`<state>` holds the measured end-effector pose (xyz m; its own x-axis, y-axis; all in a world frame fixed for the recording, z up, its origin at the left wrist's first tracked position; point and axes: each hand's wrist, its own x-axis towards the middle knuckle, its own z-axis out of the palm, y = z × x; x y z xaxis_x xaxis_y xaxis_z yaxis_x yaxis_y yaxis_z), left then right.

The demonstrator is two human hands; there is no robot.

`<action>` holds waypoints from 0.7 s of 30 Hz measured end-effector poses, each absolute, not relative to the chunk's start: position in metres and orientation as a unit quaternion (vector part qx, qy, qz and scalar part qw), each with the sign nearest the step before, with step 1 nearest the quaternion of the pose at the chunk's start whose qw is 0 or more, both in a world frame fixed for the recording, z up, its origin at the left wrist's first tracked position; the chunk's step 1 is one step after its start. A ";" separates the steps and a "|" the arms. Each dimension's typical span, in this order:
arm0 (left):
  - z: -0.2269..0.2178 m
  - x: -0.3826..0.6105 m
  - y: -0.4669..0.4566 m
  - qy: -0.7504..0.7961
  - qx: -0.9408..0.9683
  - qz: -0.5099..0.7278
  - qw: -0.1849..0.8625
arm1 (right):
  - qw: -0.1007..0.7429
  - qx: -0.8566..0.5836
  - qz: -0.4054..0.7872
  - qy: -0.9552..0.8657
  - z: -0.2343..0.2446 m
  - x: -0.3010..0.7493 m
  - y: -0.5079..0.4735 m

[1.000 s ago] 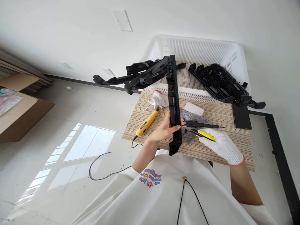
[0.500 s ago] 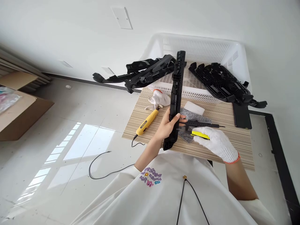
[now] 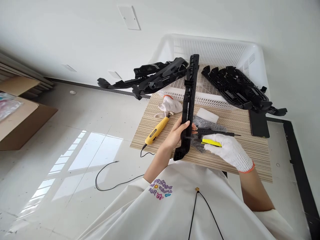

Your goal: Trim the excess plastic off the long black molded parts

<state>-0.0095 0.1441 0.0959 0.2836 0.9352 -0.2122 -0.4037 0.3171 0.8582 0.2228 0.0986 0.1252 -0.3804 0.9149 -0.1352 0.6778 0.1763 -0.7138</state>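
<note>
Head view: in front of the white basket (image 3: 212,39), the bare left hand (image 3: 176,134) has its fingers around 1 long black part (image 3: 190,96); the gloved right hand (image 3: 230,151) grips a yellow-handled cutter (image 3: 212,143).

Two hands (image 3: 176,135) (image 3: 228,148), one yellow cutter (image 3: 211,143), one yellow corded tool (image 3: 157,130), one basket (image 3: 207,50) and one tabletop (image 3: 260,158) are appearing alongside black strips (image 3: 189,103) overlapping too closely to count.

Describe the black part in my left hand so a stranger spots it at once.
Find the large white basket. Nearer the person, over the striped table, the bare left hand holds one long black part. Similar parts lie heaped to either side; only this one is held.
</note>
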 end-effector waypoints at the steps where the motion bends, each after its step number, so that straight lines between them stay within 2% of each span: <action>1: 0.096 -0.010 0.144 0.377 0.352 0.462 0.722 | 0.172 -0.544 0.365 -0.736 0.125 0.223 0.099; 5: 0.096 -0.011 0.146 0.380 0.368 0.453 0.718 | 0.131 -0.505 0.403 -0.752 0.126 0.225 0.100; 9: 0.098 -0.011 0.150 0.370 0.420 0.460 0.689 | 0.172 -0.557 0.371 -0.723 0.128 0.230 0.102; 12: 0.101 -0.010 0.153 0.371 0.446 0.445 0.683 | 0.132 -0.507 0.381 -0.762 0.130 0.233 0.104; 15: 0.103 -0.007 0.156 0.387 0.439 0.428 0.688 | 0.158 -0.525 0.357 -0.756 0.133 0.236 0.104; 19: 0.100 0.000 0.158 0.430 0.425 0.423 0.674 | 0.111 -0.487 0.396 -0.770 0.136 0.239 0.102; 21: 0.098 0.003 0.160 0.449 0.429 0.419 0.663 | 0.127 -0.504 0.374 -0.768 0.136 0.241 0.100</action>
